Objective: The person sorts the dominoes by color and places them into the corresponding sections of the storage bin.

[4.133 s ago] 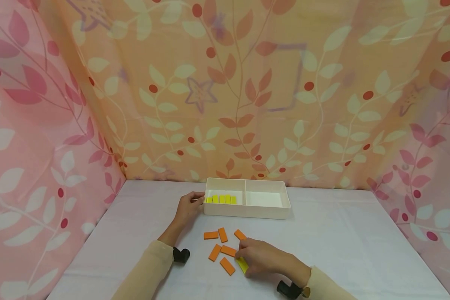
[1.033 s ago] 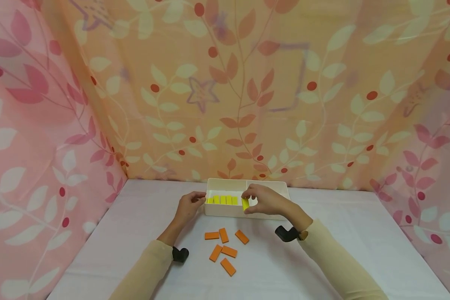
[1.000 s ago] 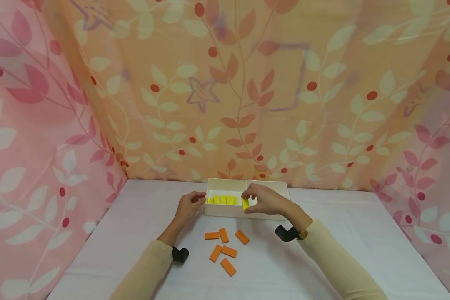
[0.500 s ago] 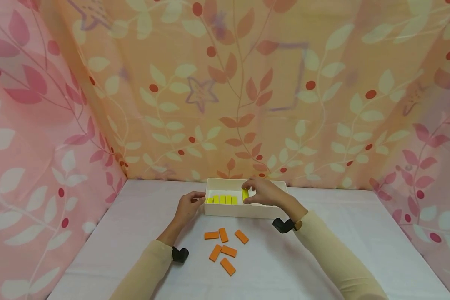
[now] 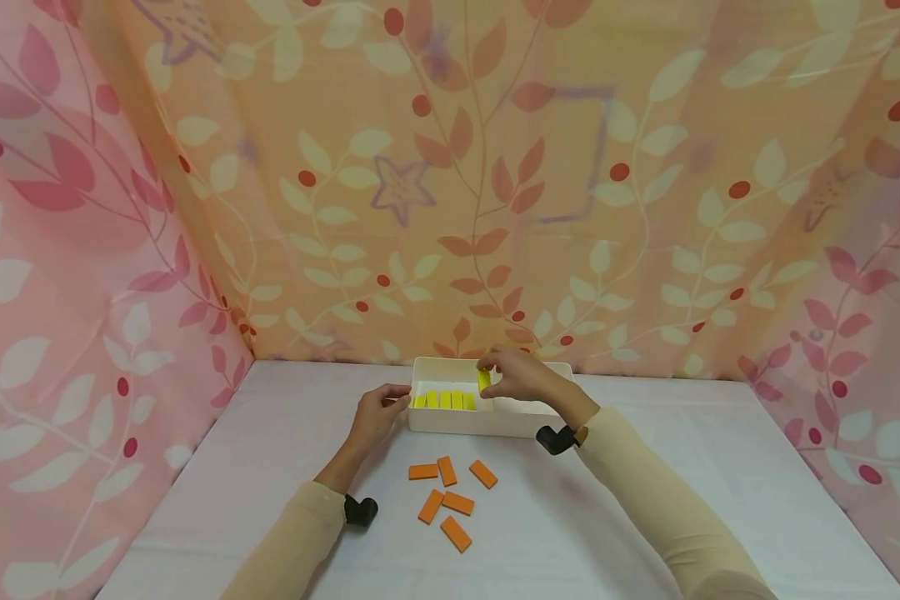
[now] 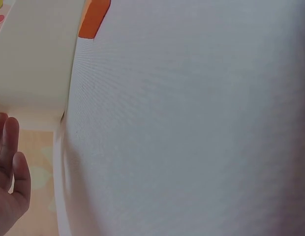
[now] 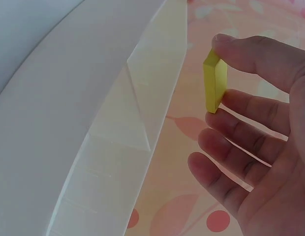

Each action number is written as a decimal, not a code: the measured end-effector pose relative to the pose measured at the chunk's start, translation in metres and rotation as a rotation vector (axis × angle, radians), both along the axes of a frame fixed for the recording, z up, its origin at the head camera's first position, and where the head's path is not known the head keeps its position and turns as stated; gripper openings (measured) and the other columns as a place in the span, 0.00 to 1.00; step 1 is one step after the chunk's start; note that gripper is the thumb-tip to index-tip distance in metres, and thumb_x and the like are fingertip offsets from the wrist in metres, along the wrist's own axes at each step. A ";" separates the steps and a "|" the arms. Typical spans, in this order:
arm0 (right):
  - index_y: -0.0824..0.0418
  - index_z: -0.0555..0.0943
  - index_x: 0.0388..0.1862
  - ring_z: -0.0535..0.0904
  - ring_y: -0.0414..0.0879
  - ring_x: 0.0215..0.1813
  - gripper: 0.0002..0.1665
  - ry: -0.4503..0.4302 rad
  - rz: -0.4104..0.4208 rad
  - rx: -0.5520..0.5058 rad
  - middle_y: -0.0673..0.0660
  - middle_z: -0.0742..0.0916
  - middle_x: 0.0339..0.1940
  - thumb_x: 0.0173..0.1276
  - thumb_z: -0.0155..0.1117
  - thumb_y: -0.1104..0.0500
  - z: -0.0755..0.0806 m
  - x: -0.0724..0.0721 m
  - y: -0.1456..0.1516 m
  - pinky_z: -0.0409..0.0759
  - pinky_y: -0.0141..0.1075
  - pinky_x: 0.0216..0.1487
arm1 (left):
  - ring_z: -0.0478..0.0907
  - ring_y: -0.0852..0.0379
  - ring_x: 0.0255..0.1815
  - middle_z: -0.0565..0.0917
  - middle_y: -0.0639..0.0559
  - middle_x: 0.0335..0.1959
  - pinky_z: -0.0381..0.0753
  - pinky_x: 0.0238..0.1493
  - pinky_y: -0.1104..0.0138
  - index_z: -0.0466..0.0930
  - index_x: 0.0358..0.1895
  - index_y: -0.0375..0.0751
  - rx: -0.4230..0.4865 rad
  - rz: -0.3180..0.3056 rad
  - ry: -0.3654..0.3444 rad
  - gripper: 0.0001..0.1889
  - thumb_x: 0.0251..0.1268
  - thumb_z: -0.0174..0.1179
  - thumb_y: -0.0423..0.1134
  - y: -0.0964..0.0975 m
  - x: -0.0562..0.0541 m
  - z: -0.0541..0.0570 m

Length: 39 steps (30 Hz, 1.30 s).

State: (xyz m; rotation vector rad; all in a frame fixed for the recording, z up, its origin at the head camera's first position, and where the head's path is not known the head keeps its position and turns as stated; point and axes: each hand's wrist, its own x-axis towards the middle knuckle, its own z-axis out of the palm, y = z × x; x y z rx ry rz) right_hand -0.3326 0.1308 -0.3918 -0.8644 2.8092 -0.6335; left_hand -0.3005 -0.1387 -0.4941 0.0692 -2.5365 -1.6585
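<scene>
On my head feed the right hand (image 5: 521,375) covers the divider (image 7: 122,115) of the box (image 5: 450,423); the right wrist feed gives me that, and the grip: a yellow block (image 7: 215,81) pinched between thumb and fingertips, the lower fingers spread. Its place I read best from the head, over the box near its middle, with the row of yellow blocks (image 5: 445,401) lined up in the left compartment. The left hand (image 5: 373,419) is at the box's left end; its wrist feed shows me fairly straight fingers, one apart from the others, and just one end of an orange block (image 6: 93,18). The head feed gives me six, scattered flat in front of the box. Beneath lies a white cloth (image 5: 285,433); an orange leaf-print curtain (image 5: 345,250) hangs behind, pink cloth (image 5: 45,292) at either side.
</scene>
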 end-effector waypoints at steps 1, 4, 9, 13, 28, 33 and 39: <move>0.56 0.83 0.54 0.77 0.53 0.52 0.26 -0.008 -0.006 0.000 0.52 0.81 0.48 0.57 0.75 0.50 0.000 -0.001 -0.001 0.79 0.43 0.52 | 0.77 0.52 0.42 0.85 0.44 0.49 0.77 0.39 0.70 0.83 0.51 0.40 0.000 0.000 0.001 0.13 0.66 0.61 0.38 0.000 0.000 0.000; 0.57 0.82 0.55 0.76 0.53 0.51 0.27 -0.012 -0.009 0.019 0.53 0.80 0.48 0.57 0.75 0.50 -0.001 -0.004 -0.004 0.78 0.42 0.51 | 0.77 0.52 0.42 0.85 0.43 0.49 0.76 0.39 0.70 0.84 0.51 0.40 0.007 -0.004 0.007 0.13 0.66 0.62 0.37 0.000 0.000 -0.001; 0.62 0.81 0.56 0.77 0.56 0.52 0.29 -0.010 0.003 0.031 0.56 0.80 0.49 0.57 0.74 0.51 -0.001 -0.009 -0.010 0.79 0.42 0.51 | 0.77 0.53 0.41 0.85 0.43 0.49 0.76 0.39 0.70 0.84 0.51 0.39 0.012 -0.008 0.014 0.12 0.66 0.62 0.36 0.000 -0.001 -0.002; 0.62 0.81 0.56 0.76 0.53 0.50 0.28 -0.006 0.003 0.046 0.55 0.79 0.49 0.58 0.74 0.52 -0.003 -0.012 -0.013 0.78 0.40 0.51 | 0.78 0.53 0.41 0.86 0.43 0.48 0.77 0.40 0.70 0.84 0.51 0.39 0.011 -0.006 0.015 0.12 0.66 0.62 0.37 -0.001 -0.001 -0.002; 0.63 0.82 0.55 0.75 0.49 0.47 0.27 0.017 0.017 0.115 0.57 0.81 0.48 0.58 0.74 0.54 -0.013 -0.024 -0.024 0.77 0.42 0.54 | 0.79 0.52 0.42 0.85 0.44 0.48 0.80 0.40 0.70 0.83 0.50 0.39 0.007 -0.004 0.005 0.12 0.67 0.60 0.38 0.000 0.000 -0.003; 0.61 0.83 0.51 0.77 0.50 0.47 0.24 0.033 0.011 0.146 0.57 0.82 0.48 0.58 0.74 0.53 -0.018 -0.031 -0.027 0.78 0.42 0.54 | 0.78 0.52 0.41 0.85 0.44 0.48 0.77 0.38 0.70 0.83 0.50 0.38 0.015 0.001 0.000 0.12 0.67 0.61 0.37 0.000 0.002 -0.001; 0.62 0.83 0.52 0.77 0.50 0.46 0.25 0.051 0.028 0.189 0.57 0.82 0.47 0.57 0.74 0.53 -0.022 -0.032 -0.030 0.78 0.43 0.53 | 0.78 0.53 0.40 0.85 0.43 0.49 0.77 0.38 0.70 0.83 0.51 0.37 0.019 -0.007 -0.002 0.13 0.67 0.61 0.38 0.001 0.002 0.000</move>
